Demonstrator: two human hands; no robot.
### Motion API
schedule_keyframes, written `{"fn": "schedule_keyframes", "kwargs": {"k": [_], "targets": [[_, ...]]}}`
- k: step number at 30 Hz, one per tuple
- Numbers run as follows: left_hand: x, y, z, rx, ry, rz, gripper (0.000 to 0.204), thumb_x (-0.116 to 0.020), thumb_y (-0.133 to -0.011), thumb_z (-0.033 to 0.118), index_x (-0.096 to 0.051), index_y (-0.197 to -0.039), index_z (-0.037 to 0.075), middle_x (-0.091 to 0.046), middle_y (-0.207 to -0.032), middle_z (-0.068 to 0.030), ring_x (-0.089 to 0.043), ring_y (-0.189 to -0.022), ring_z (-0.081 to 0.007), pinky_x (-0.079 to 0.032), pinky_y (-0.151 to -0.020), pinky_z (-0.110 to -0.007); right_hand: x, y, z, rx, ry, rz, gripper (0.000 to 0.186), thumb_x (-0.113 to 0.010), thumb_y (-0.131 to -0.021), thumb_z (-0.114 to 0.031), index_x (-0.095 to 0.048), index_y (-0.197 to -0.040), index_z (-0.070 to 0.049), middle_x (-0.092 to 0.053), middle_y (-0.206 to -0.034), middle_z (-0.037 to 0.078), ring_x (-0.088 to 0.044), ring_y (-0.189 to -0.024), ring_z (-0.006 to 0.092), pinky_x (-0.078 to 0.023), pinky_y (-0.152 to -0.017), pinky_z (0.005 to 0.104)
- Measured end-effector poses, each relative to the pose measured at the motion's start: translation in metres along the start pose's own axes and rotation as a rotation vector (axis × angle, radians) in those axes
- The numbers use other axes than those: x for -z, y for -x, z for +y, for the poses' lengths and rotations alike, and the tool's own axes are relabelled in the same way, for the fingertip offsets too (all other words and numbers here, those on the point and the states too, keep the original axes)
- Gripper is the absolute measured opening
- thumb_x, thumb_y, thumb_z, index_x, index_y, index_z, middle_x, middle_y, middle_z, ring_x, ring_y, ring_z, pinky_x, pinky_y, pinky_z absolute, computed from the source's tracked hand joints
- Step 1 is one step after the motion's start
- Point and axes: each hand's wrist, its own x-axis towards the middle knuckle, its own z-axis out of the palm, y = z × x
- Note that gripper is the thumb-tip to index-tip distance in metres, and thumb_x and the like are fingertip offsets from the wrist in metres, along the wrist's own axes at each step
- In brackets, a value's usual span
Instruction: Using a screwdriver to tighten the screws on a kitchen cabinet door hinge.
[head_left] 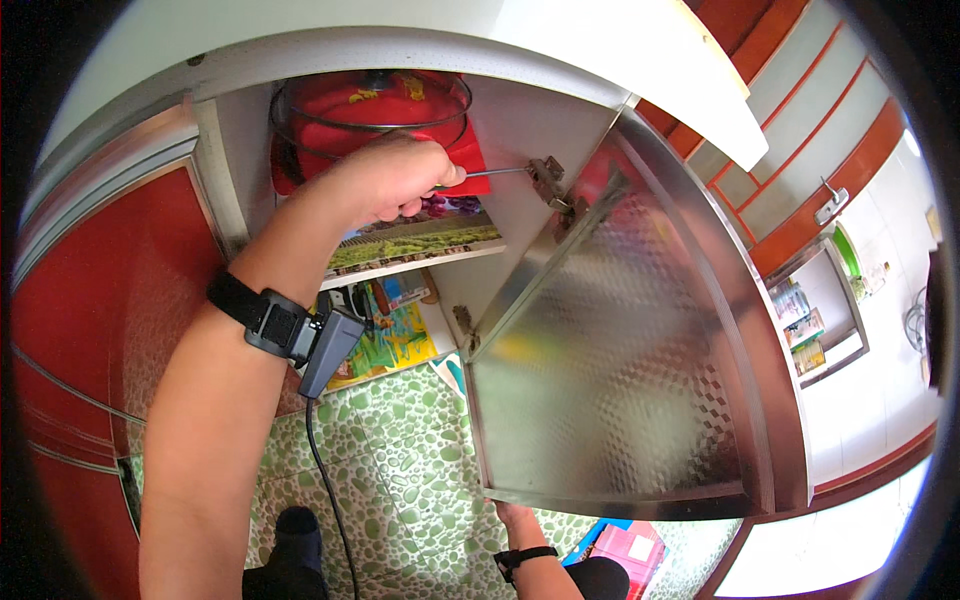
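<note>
My left hand (405, 180) reaches into an open cabinet, its fingers closed around a screwdriver (500, 171) whose handle they mostly hide. The thin shaft points right, its tip at the upper metal hinge (546, 182) between the cabinet's side wall and the door. The cabinet door (610, 370), silvery and patterned inside, stands swung open. Low down, my right hand (514, 514) grips its bottom edge, with part of the fingers hidden behind it. A lower hinge (464, 325) shows near the cabinet's bottom shelf.
Red bags (375, 105) and a wire ring fill the upper shelf (420, 265), which has a landscape-print lining. Odds and ends lie on a yellow printed sheet (400, 340) below. A black cable (325, 470) hangs from my left wrist device. Pink and blue packages (628, 545) rest on the green pebble-patterned floor.
</note>
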Motion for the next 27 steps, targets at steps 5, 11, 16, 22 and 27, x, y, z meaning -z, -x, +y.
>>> {"fn": "schedule_keyframes", "kwargs": {"k": [5, 11, 16, 22, 27], "targets": [[0.011, 0.021, 0.011, 0.008, -0.084, -0.018, 0.035, -0.063, -0.092, 0.037, -0.058, -0.077, 0.006, -0.050, -0.065, -0.0019, -0.040, -0.054, -0.0128, -0.029, -0.048, -0.033, -0.036, 0.026, -0.078, -0.258, -0.361, 0.030, 0.023, -0.056, -0.096, -0.023, -0.058, -0.113, -0.008, -0.064, -0.099, 0.011, -0.064, -0.079, 0.0249, -0.057, -0.052, 0.0368], [0.011, 0.017, 0.006, 0.029, -0.088, -0.020, 0.036, -0.063, -0.092, 0.037, -0.058, -0.077, 0.005, -0.054, -0.064, -0.0033, -0.040, -0.049, -0.0123, -0.027, -0.045, -0.032, -0.047, 0.032, -0.095, -0.274, -0.279, 0.029, 0.022, -0.055, -0.097, -0.024, -0.059, -0.112, -0.008, -0.065, -0.096, 0.010, -0.065, -0.077, 0.0239, -0.058, -0.051, 0.0369], [0.009, 0.014, 0.006, 0.057, 0.033, -0.056, 0.033, -0.064, -0.093, 0.038, -0.059, -0.082, 0.006, -0.056, -0.067, -0.0030, -0.040, -0.048, -0.0101, -0.025, -0.042, -0.029, -0.045, 0.031, -0.095, -0.300, -0.280, 0.047, 0.022, -0.055, -0.097, -0.023, -0.059, -0.112, -0.008, -0.065, -0.096, 0.009, -0.066, -0.078, 0.0232, -0.057, -0.051, 0.0362], [0.012, 0.014, 0.013, 0.087, 0.156, -0.094, 0.030, -0.064, -0.092, 0.037, -0.057, -0.082, 0.010, -0.055, -0.068, -0.0027, -0.040, -0.047, -0.0077, -0.023, -0.039, -0.025, -0.047, 0.033, -0.096, -0.290, -0.344, 0.026, 0.029, -0.057, -0.096, -0.024, -0.055, -0.120, -0.008, -0.064, -0.103, 0.011, -0.065, -0.078, 0.0242, -0.057, -0.050, 0.0350], [0.021, 0.006, 0.010, 0.319, 0.173, -0.249, 0.039, -0.062, -0.090, 0.048, -0.054, -0.076, 0.012, -0.049, -0.055, 0.0008, -0.035, -0.037, -0.0072, -0.021, -0.033, -0.024, -0.046, 0.032, -0.090, -0.269, -0.340, 0.024, 0.030, -0.058, -0.095, -0.025, -0.055, -0.119, -0.008, -0.064, -0.102, 0.011, -0.065, -0.079, 0.0245, -0.058, -0.051, 0.0354]]}}
